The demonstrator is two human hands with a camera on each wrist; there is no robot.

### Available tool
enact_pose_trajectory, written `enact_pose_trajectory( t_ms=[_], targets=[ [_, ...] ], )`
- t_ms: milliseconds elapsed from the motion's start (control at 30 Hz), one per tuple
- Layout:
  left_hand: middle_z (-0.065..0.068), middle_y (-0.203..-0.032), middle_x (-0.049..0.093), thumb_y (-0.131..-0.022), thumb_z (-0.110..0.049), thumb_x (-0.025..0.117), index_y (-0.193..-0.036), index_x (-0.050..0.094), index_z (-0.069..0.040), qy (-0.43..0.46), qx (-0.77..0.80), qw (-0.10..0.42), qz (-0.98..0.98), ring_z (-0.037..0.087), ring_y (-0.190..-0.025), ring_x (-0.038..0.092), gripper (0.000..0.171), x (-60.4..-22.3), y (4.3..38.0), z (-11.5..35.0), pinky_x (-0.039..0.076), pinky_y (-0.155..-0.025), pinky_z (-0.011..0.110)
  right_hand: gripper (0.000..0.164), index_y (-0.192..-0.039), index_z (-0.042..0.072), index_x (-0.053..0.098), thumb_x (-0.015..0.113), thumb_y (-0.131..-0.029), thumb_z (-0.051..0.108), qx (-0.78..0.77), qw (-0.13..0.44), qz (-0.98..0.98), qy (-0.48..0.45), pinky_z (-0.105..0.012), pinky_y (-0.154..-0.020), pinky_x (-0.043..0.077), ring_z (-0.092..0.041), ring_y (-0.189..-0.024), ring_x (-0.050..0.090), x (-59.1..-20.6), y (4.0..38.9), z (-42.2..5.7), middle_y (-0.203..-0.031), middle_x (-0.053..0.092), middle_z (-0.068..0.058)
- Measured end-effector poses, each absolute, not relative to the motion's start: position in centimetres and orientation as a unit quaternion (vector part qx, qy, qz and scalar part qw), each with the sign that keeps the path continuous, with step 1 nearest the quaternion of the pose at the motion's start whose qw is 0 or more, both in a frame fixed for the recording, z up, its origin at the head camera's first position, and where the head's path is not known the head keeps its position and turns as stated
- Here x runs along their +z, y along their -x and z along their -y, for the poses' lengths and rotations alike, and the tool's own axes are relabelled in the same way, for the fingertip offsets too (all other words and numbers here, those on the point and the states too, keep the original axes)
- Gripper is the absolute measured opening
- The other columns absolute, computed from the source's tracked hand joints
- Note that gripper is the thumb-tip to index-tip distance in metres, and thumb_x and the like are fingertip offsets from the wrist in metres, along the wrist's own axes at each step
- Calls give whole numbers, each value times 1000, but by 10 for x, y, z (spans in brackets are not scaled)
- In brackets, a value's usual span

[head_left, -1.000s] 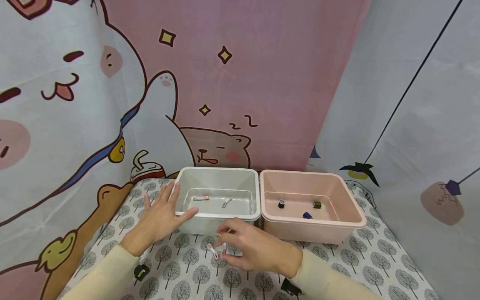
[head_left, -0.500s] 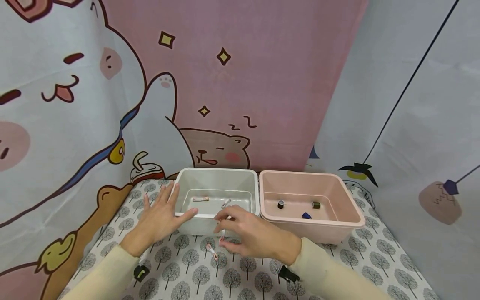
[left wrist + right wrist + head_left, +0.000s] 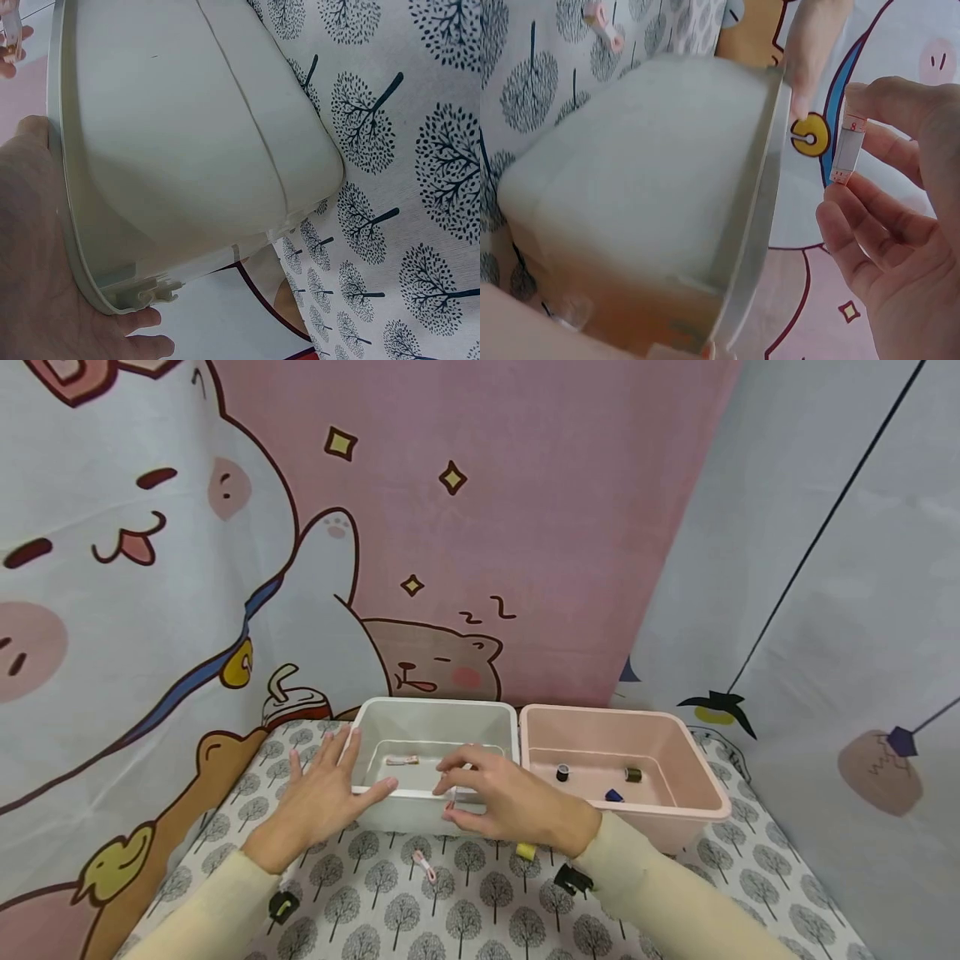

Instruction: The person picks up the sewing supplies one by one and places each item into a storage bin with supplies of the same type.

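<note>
My right hand pinches a small folded tape measure, white with pinkish-red printed ends, between thumb and fingertips. It hovers over the front rim of the pale grey-green bin. At that bin's front left corner, my left hand rests against the rim with fingers spread and straight. Inside the bin lies another folded tape measure; my right hand hides part of the floor. A further folded tape measure lies on the tree-print cloth in front.
To the right stands a pink bin containing a black thread spool, an olive spool and a blue spool. A yellow spool lies on the cloth beneath my right wrist. A printed curtain hangs behind.
My right hand has lifted the tape measure from the cloth up to the grey-green bin's front rim. The yellow spool has come into sight below it. My left hand has stayed put.
</note>
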State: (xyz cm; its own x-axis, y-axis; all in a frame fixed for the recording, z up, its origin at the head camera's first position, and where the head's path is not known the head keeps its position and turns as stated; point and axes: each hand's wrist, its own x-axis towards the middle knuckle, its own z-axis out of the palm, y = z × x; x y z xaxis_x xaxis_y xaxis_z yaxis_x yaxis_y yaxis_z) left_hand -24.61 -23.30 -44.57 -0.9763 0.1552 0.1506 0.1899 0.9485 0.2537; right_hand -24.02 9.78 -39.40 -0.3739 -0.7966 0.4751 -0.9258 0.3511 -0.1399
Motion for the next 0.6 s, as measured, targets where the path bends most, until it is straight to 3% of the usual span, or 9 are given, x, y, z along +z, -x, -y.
enact_pose_trajectory(
  t_ms=[333,600],
  targets=[
    [23,-196,11,-108,-92,45,-186,18,-5,88,-135,65,985,54,-182,14,120,-446,247,232,-2,-134,94,24,-116,11,85,97,-97,20,215,196,803,-520,-41,-112,68,-28,-124,80,-379,273,-105,-133,80,-12],
    [23,-196,12,-108,-92,45,-186,19,-5,85,-137,67,985,53,-182,13,121,-446,246,232,-2,-134,94,19,-116,12,86,94,-99,16,216,193,817,-498,-45,-107,70,-31,-123,82,-373,300,-107,-134,80,-13]
  ],
)
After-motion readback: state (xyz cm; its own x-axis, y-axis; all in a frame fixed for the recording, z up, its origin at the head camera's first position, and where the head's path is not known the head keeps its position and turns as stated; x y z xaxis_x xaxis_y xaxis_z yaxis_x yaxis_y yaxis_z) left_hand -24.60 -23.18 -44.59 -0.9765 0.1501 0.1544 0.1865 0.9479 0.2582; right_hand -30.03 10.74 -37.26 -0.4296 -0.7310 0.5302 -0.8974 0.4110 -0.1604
